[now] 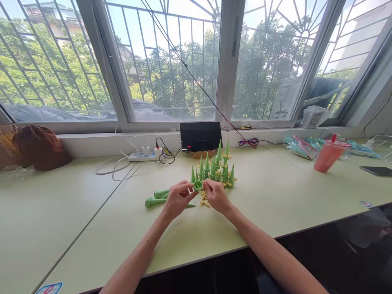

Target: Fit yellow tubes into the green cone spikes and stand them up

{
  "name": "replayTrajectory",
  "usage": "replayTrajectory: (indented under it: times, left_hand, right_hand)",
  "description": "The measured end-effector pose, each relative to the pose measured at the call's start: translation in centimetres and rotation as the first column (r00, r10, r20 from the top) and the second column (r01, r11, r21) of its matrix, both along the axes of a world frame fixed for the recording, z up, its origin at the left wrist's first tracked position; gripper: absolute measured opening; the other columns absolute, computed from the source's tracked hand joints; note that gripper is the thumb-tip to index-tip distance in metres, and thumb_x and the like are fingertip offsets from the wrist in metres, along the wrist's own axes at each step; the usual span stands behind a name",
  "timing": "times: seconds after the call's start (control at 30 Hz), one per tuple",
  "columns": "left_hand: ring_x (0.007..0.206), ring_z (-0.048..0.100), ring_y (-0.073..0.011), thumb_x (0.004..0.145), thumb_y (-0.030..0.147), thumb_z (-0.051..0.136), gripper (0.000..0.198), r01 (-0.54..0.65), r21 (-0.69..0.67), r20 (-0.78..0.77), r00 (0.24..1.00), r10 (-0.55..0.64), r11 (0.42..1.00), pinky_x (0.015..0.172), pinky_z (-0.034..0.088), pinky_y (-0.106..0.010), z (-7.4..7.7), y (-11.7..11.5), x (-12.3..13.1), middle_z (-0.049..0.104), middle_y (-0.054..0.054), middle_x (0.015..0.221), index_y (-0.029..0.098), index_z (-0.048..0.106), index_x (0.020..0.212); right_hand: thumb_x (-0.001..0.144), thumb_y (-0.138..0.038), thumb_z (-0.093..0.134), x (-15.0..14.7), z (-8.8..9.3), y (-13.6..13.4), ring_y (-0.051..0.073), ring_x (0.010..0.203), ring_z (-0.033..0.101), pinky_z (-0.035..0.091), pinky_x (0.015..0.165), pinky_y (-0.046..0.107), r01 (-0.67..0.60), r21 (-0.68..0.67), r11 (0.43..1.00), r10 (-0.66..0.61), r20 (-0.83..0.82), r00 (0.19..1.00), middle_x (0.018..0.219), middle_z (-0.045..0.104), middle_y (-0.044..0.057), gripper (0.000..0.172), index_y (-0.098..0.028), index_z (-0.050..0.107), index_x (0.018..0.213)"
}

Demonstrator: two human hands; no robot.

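Note:
My left hand (180, 197) grips a green watering spike (198, 186) by its round end, with the hollow opening facing me. Close against the right side of that opening, the fingers of my right hand (216, 195) are pinched together; what they hold, if anything, is hidden. Just below lie several small yellow valve pieces (204, 201). To the left of my left hand, more green spikes (154, 201) lie flat on the table. Behind my hands stands a cluster of upright green spikes (213, 166), several with yellow valves in their sides.
A black tablet (201, 136) leans at the back by the window. Left of it are a power strip (145, 156) and cables. To the right stand a red cup with a straw (330, 155), plastic packets (299, 146) and a phone (376, 171). A brown bag (41, 147) sits far left.

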State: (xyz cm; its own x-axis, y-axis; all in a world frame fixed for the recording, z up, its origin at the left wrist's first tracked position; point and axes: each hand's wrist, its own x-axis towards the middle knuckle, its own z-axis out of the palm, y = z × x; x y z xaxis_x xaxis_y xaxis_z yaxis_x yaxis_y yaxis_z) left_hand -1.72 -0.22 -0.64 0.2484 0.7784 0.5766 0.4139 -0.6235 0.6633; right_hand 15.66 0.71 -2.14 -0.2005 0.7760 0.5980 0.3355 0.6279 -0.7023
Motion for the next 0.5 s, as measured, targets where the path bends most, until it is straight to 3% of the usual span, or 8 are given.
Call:
replayTrajectory:
  times: [0.5]
  left_hand:
    - [0.052,0.041,-0.0054,0.085,0.03,0.062,0.017,0.008,0.092,-0.075,0.997,-0.001,0.996,0.048,0.036,-0.017,-0.27,0.07,-0.26,0.055,0.001,0.07,0.018,0.073,0.09]
  right_hand:
    - [0.095,-0.037,0.036,-0.06,-0.44,0.3,0.009,0.05,0.03,0.024,0.05,0.024,-0.009,-0.02,1.0,0.009,0.038,0.999,0.055,0.037,-0.004,0.037,-0.02,0.033,0.063]
